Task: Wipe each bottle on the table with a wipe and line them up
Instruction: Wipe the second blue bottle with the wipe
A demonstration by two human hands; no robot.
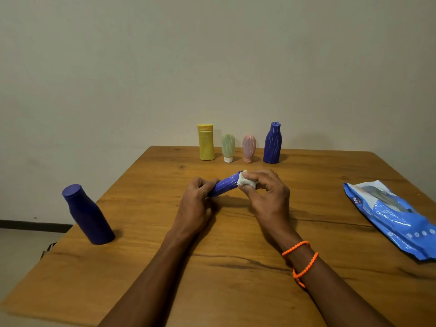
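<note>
The only writing I am making out is "mee" in white on the dark corner of the glossy blue wipes pack [391, 218], which is lying flat and crinkled at the right edge of the wooden table [212, 267]. My left hand [195, 204] is curling round the lower end of a slim blue bottle [225, 185] scored with pale lines, holding it tilted just above the tabletop. My right hand [266, 197] is pinching a crumpled white wipe [246, 181] against the bottle's upper end, fingers bent over it; orange bead bracelets [302, 258] are sitting on that wrist. Four bottles are standing in a row at the far edge: a squarish yellow bottle [206, 142], a rounded green tube [228, 147] on a white cap, a rounded pink tube [249, 148], and a shouldered blue bottle [272, 143]; they seem streaked with thin pale lines, though they are too distant to be sure. A plain matte dark blue bottle [88, 215] is standing alone near the left edge.
</note>
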